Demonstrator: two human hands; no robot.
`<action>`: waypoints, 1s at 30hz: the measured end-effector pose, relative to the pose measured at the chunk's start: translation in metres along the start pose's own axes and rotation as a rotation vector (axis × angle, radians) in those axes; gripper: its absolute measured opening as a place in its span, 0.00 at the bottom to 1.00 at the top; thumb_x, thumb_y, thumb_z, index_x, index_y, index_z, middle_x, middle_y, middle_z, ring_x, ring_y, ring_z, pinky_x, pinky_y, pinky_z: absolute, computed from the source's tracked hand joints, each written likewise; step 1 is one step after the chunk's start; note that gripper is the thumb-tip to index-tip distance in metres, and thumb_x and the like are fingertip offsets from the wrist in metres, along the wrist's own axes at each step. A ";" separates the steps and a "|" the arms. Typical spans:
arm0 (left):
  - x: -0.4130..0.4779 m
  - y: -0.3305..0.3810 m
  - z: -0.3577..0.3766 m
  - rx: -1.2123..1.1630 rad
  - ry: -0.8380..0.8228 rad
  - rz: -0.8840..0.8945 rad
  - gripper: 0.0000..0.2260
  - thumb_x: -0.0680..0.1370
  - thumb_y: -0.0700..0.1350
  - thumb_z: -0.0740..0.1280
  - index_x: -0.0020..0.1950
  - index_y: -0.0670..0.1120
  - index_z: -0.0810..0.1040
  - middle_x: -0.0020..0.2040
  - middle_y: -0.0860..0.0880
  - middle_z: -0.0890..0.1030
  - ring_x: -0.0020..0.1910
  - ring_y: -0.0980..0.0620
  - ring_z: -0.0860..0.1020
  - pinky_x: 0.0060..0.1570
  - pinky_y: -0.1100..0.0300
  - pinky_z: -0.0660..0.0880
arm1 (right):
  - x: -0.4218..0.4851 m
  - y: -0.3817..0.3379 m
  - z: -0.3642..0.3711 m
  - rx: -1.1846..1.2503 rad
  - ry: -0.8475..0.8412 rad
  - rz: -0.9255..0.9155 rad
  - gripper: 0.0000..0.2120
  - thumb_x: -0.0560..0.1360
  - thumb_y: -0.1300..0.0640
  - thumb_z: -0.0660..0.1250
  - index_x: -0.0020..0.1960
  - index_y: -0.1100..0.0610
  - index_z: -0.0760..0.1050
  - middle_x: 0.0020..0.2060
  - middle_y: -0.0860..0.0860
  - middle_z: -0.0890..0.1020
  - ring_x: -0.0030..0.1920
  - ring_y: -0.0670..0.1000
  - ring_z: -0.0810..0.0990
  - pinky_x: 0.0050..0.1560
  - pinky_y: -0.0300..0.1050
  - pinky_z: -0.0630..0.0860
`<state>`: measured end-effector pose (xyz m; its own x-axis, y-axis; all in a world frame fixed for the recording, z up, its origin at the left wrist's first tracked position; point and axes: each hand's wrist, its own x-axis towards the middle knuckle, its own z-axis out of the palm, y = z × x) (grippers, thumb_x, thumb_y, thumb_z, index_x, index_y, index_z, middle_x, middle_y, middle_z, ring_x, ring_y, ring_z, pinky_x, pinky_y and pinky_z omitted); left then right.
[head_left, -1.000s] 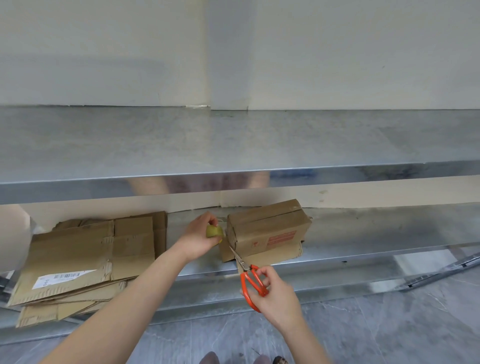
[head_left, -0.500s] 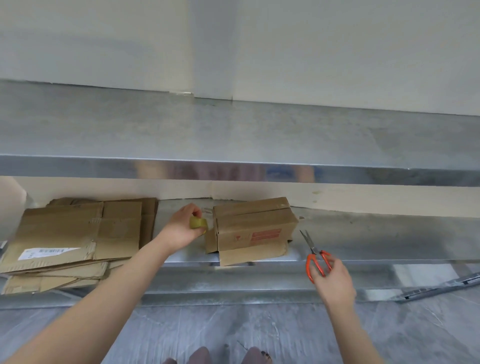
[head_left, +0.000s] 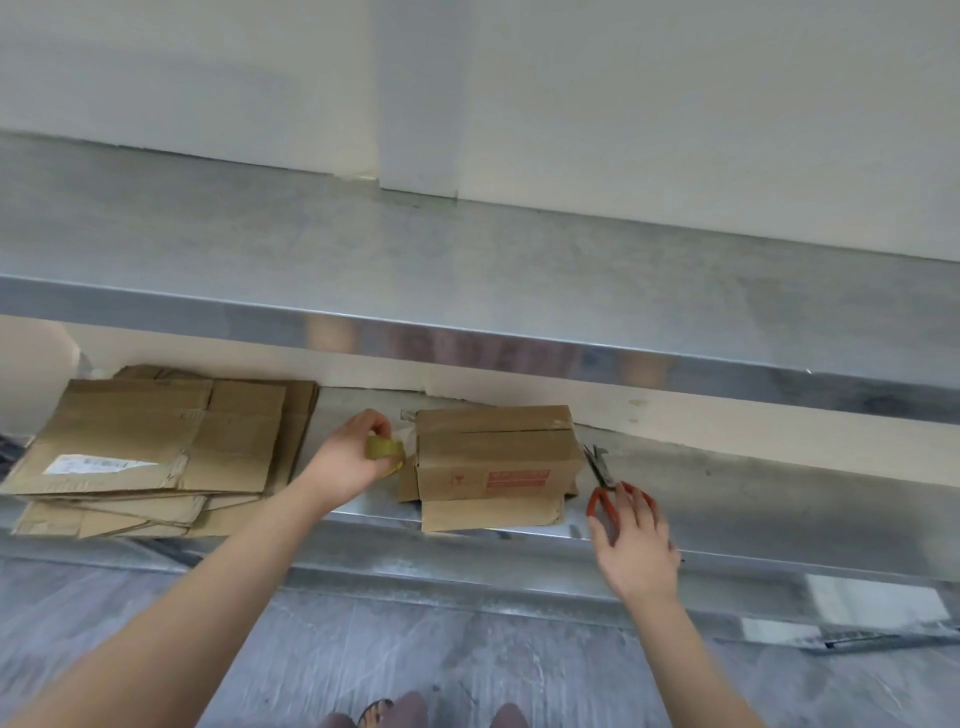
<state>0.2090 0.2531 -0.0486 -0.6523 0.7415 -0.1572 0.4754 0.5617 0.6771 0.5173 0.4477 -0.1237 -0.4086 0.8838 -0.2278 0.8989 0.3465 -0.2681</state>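
Presently, lower shelf (head_left: 753, 493): cardboard box (head_left: 498, 462); tape roll (head_left: 383, 449) at its 9 o'clock, gripped by left hand (head_left: 348, 462); scissors (head_left: 602, 480) at 3 o'clock, right hand (head_left: 636, 545) resting straight-fingered on the handles; flattened cartons (head_left: 150, 452) farther out at 9 o'clock

Flattened cardboard stack (head_left: 156, 452) at left of lower shelf (head_left: 753, 499); white label (head_left: 98, 464) on top sheet. Steel tabletop (head_left: 467, 270) above, pale wall (head_left: 623, 104) behind. Grey floor (head_left: 415, 649); possibly a metal rail (head_left: 883, 636) near right.
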 end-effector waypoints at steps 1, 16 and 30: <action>0.000 0.001 0.000 -0.004 -0.001 0.001 0.13 0.72 0.43 0.73 0.50 0.45 0.72 0.49 0.47 0.76 0.47 0.46 0.73 0.42 0.57 0.67 | -0.006 -0.003 -0.002 -0.006 0.052 -0.051 0.29 0.80 0.38 0.54 0.77 0.46 0.57 0.77 0.47 0.59 0.77 0.52 0.52 0.73 0.59 0.58; -0.004 -0.008 -0.015 -0.079 -0.093 0.023 0.13 0.72 0.44 0.74 0.52 0.47 0.73 0.48 0.51 0.75 0.45 0.51 0.73 0.38 0.70 0.66 | -0.024 -0.139 -0.003 -0.029 0.156 -0.403 0.24 0.80 0.39 0.55 0.75 0.40 0.63 0.76 0.51 0.62 0.78 0.57 0.53 0.76 0.62 0.48; 0.026 -0.050 -0.044 0.154 -0.184 0.142 0.10 0.73 0.45 0.71 0.48 0.51 0.71 0.48 0.54 0.74 0.47 0.53 0.73 0.40 0.68 0.64 | -0.020 -0.135 0.015 -0.080 0.178 -0.434 0.25 0.77 0.42 0.65 0.73 0.42 0.67 0.73 0.54 0.68 0.76 0.62 0.60 0.72 0.68 0.59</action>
<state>0.1422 0.2274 -0.0547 -0.4612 0.8631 -0.2057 0.6480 0.4860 0.5864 0.4015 0.3779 -0.0971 -0.7220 0.6897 0.0555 0.6633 0.7127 -0.2283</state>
